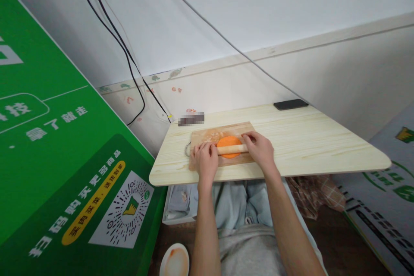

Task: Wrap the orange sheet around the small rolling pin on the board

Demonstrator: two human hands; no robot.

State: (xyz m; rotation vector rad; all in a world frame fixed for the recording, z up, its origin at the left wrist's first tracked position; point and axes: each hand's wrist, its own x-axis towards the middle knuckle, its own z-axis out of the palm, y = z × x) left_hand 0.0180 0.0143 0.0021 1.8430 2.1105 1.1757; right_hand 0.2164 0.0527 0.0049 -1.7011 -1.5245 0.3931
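Observation:
A flat round of orange dough (229, 141) lies on a wooden cutting board (200, 136) dusted with flour. Across the dough rests a pale wooden rolling pin (231, 149), roughly level from left to right. My left hand (206, 158) has its fingers closed over the pin's left end. At the other end, my right hand (259, 150) grips the pin with thumb and fingers. Both ends of the pin are hidden by my hands. A metal handle loop (187, 149) sticks out from the board's left side.
The board sits on a light wood table (310, 142) against a wall. A black phone (290, 104) lies at the table's back right, and a blurred-out object (191, 119) at the back left. Below are a stained white bowl (175, 261) and a white box (179, 220). A green panel (64, 138) stands left.

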